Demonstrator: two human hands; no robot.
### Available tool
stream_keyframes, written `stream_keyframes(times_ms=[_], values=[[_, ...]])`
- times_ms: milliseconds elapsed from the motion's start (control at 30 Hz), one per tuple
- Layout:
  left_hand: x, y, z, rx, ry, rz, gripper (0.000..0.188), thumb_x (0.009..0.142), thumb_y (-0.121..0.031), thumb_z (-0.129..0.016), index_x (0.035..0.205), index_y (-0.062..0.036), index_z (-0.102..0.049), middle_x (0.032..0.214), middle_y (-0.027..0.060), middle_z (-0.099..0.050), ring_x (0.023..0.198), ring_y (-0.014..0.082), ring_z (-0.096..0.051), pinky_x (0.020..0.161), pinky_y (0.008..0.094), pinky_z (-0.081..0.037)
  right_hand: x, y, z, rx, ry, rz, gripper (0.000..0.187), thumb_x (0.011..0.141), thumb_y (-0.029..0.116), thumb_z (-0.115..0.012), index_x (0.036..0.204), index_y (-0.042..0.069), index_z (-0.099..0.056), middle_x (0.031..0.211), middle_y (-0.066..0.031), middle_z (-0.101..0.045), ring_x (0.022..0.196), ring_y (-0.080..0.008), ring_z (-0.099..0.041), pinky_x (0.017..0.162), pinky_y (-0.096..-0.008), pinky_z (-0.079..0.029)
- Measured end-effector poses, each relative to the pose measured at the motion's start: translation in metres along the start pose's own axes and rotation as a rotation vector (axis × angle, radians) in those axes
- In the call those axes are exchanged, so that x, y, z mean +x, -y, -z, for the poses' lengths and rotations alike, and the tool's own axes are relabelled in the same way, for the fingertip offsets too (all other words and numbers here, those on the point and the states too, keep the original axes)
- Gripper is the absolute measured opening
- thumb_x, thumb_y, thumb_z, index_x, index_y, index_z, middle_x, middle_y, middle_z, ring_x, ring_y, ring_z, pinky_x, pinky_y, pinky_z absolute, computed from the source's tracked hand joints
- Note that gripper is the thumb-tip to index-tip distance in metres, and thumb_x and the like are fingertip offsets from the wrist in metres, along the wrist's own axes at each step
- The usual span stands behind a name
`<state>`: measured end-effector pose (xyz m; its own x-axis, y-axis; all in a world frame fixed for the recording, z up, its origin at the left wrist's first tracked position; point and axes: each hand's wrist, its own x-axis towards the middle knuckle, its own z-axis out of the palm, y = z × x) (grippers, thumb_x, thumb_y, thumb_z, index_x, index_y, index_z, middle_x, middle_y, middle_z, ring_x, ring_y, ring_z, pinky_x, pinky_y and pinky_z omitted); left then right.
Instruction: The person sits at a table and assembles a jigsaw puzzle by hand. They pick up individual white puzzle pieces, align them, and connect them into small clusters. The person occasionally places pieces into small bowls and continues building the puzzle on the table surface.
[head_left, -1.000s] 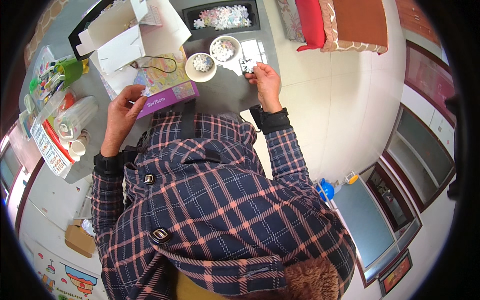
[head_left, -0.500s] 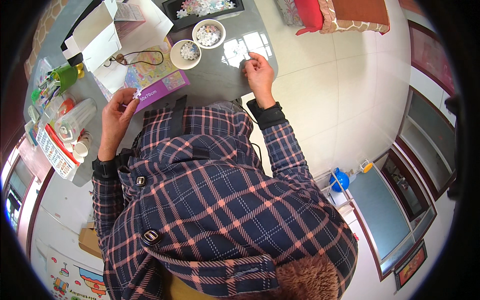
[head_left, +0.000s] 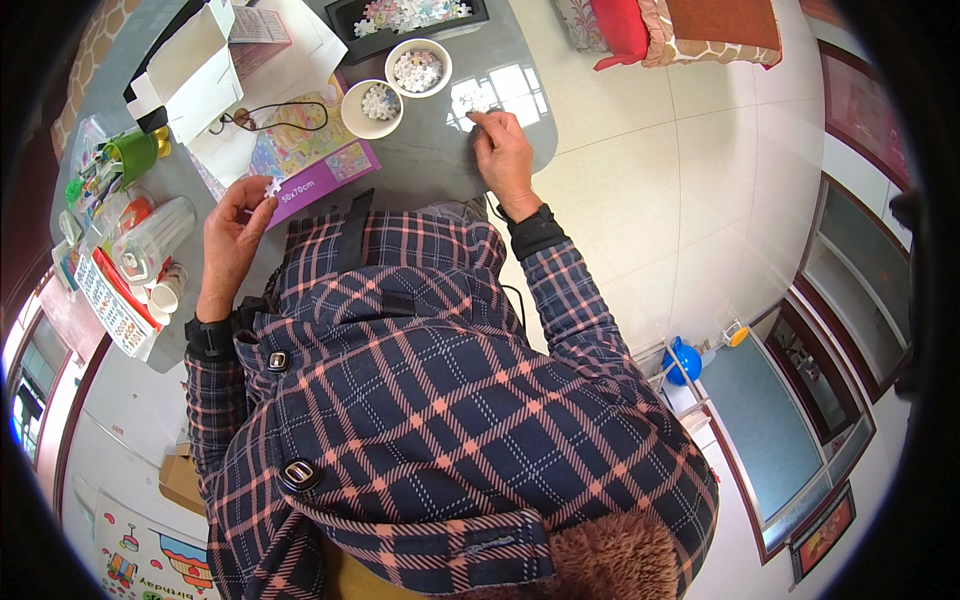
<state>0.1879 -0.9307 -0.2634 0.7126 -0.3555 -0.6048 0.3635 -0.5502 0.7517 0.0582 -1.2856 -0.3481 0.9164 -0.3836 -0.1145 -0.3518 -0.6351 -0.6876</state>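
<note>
Between the thumb and fingers of my left hand (head_left: 232, 235) is a pale jigsaw piece (head_left: 272, 187), held over the edge of a purple-bordered puzzle picture sheet (head_left: 335, 180). My right hand (head_left: 505, 160) is over the right part of the grey table, its fingers drawn together beside a bright window reflection. Glare hides what those fingers hold, if anything. Between my hands and farther off stand two white paper cups, a near one (head_left: 352, 125) and a far one (head_left: 444, 72), both with jigsaw pieces inside. A black tray (head_left: 360, 48) at the far edge holds many more pieces.
An opened white box (head_left: 195, 85) and glasses on a dark cord (head_left: 290, 127) lie at the far left. Along the left side are a green pen holder (head_left: 130, 158), a clear plastic container (head_left: 150, 240) and tipped paper cups (head_left: 168, 290). The table's rounded right edge (head_left: 553, 130) borders a tiled floor.
My right hand has moved a little to the left over the table, its fingers now pointing more to the left. The left hand stays in place with its jigsaw piece.
</note>
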Motion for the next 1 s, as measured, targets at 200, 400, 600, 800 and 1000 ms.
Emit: stream_keyframes(times_ms=[200, 400, 600, 800, 1000], values=[[0.001, 0.002, 0.000, -0.002, -0.005, -0.009, 0.025, 0.089, -0.011, -0.066, 0.111, -0.0028, -0.063, 0.087, 0.0011, -0.064, 0.076, 0.0073, -0.055, 0.070, 0.0227, -0.047, 0.007, -0.001, 0.002, 0.040, -0.047, -0.157, 0.031, 0.078, 0.002, -0.066, 0.108, 0.007, -0.061, 0.092, -0.0073, -0.057, 0.063, -0.0188, -0.057, 0.061, -0.0314, -0.048], [0.002, 0.000, 0.000, -0.032, -0.011, -0.001, 0.024, 0.088, -0.010, -0.067, 0.110, -0.0032, -0.063, 0.087, 0.0013, -0.064, 0.075, 0.0069, -0.054, 0.069, 0.0225, -0.047, 0.018, 0.005, 0.003, 0.001, -0.023, -0.207, 0.036, 0.076, 0.006, -0.069, 0.111, 0.008, -0.059, 0.094, -0.0072, -0.057, 0.066, -0.0201, -0.057, 0.062, -0.0329, -0.048], [0.009, -0.030, -0.006, 0.176, 0.045, -0.150, 0.024, 0.083, -0.007, -0.070, 0.105, -0.0025, -0.063, 0.082, 0.0041, -0.064, 0.069, 0.0088, -0.056, 0.063, 0.0242, -0.047, 0.026, 0.005, 0.002, -0.106, -0.007, -0.160, 0.037, 0.075, 0.012, -0.070, 0.111, 0.009, -0.059, 0.093, -0.0069, -0.057, 0.074, -0.0245, -0.058, 0.065, -0.0365, -0.048], [0.042, -0.066, -0.019, 0.296, 0.173, -0.474, 0.023, 0.079, -0.010, -0.071, 0.100, -0.0051, -0.063, 0.076, 0.0070, -0.061, 0.065, 0.0195, -0.059, 0.059, 0.0315, -0.047, 0.029, 0.039, 0.013, 0.305, 0.071, -0.382, 0.024, 0.080, 0.013, -0.071, 0.101, 0.003, -0.066, 0.076, 0.0008, -0.060, 0.064, -0.0075, -0.054, 0.060, -0.0226, -0.046], [0.066, -0.086, -0.050, 0.292, 0.275, -0.605, 0.024, 0.078, -0.009, -0.070, 0.101, -0.0062, -0.064, 0.077, 0.0077, -0.060, 0.067, 0.0219, -0.060, 0.060, 0.0327, -0.047, 0.029, 0.110, 0.039, 0.847, 0.442, -0.541, 0.020, 0.090, 0.022, -0.066, 0.099, 0.004, -0.068, 0.081, 0.0038, -0.061, 0.063, -0.0037, -0.048, 0.056, -0.0179, -0.040]])
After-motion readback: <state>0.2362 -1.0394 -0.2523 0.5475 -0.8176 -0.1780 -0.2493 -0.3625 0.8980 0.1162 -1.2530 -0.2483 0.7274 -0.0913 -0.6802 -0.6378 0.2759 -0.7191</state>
